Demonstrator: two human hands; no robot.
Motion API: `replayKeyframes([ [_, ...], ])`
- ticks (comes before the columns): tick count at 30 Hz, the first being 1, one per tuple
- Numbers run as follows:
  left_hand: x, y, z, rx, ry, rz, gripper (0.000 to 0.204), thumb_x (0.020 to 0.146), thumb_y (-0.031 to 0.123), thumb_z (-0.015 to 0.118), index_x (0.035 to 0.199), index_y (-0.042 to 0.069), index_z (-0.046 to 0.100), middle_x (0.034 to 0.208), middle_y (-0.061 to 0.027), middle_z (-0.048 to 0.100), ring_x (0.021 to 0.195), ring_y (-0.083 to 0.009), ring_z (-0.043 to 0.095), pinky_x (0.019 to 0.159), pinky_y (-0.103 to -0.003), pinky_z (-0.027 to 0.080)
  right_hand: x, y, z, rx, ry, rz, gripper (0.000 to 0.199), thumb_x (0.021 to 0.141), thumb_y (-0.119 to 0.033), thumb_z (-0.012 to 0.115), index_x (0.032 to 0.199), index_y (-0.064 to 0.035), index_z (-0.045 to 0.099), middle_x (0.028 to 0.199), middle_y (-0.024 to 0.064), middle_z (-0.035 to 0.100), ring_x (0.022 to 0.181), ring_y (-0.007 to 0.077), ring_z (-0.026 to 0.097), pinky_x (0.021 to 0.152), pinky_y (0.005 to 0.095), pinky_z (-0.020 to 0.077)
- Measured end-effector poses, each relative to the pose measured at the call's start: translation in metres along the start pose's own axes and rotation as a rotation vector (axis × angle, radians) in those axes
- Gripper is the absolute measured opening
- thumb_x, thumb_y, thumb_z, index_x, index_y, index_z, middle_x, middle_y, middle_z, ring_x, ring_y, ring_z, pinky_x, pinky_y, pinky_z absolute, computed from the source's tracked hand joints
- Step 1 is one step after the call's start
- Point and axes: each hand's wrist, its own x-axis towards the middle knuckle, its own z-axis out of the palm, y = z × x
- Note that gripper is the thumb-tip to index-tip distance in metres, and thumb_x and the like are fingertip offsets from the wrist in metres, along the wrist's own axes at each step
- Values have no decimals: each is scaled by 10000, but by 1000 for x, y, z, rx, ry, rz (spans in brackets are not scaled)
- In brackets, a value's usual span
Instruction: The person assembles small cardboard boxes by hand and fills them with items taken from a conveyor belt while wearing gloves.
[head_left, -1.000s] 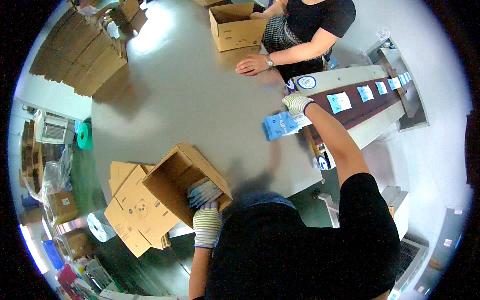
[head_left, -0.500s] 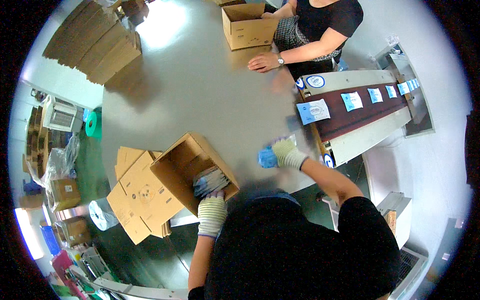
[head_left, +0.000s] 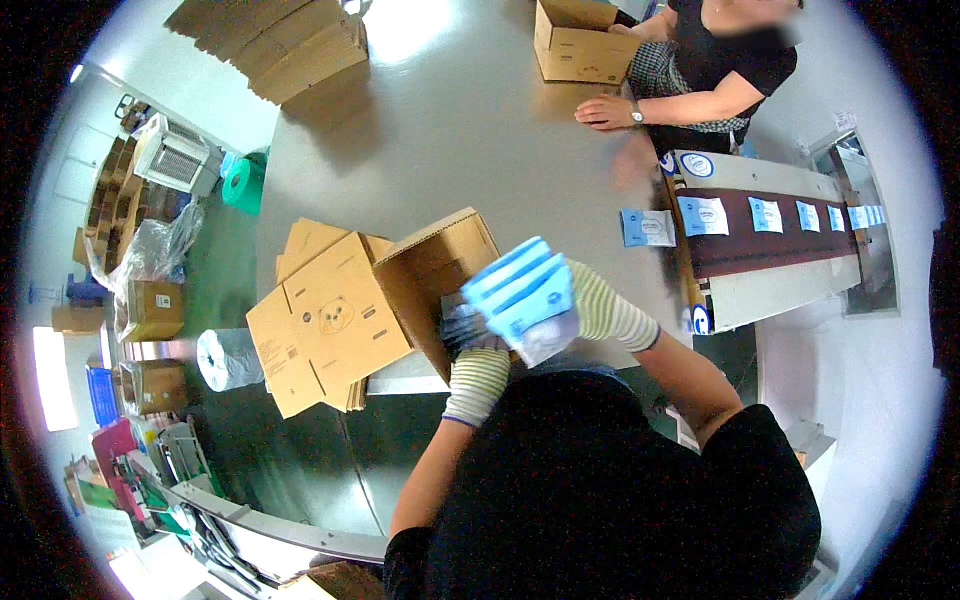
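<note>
An open cardboard box (head_left: 398, 290) stands tilted at the table's near edge, its opening facing me. Packets (head_left: 463, 325) with dark-looking edges lie inside its near end. My left hand (head_left: 477, 383), in a striped knit glove, is closed over the box's near wall, with its fingertips partly hidden beside those packets. A fanned stack of blue-and-white packets (head_left: 522, 292) is in my right hand (head_left: 603, 308), gloved the same way and closed on the stack's right side. The stack is held over the box's right edge and hides part of the opening.
Flat cardboard blanks (head_left: 325, 320) lie left of the box. At right, a conveyor (head_left: 740, 255) carries spaced packets, and one packet (head_left: 648, 228) lies at its table end. Across the table a co-worker's hand (head_left: 605, 112) rests near another box (head_left: 580, 55). Stacked cardboard (head_left: 310, 65) stands far left.
My right hand has lifted the packets off the table and brought them left to the box. My left hand stays at the box wall. Another packet has come off the conveyor; the view has shifted.
</note>
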Motion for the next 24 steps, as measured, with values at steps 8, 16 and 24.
replayKeyframes([
  [8, -3, 29, -60, 52, -170, 28, 361, 852, 164, 444, 1170, 6, 512, 1157, -244, 552, 950, -333, 614, 754, -428, 519, 79, 19, 105, -718, -275, 531, 442, 861, -156, 420, 1287, -38, 413, 1071, 147, 553, 982, 294, 528, 837, 475, 421],
  [16, -4, 11, -15, 3, 324, 112, 366, 886, 261, 451, 1154, 29, 539, 1061, -192, 611, 898, -291, 637, 736, -427, 512, 49, -13, 100, -434, -540, 471, 645, 802, -287, 588, 1353, -56, 346, 1310, 204, 429, 1193, 355, 442, 1006, 499, 345],
  [24, -4, 17, -58, 89, -45, 47, 225, 828, 214, 480, 958, 80, 605, 821, -130, 635, 731, -292, 624, 678, -397, 497, -24, -16, 25, -68, -14, 385, 457, 824, -256, 605, 1214, -40, 500, 1125, 183, 578, 1051, 350, 550, 912, 435, 443],
])
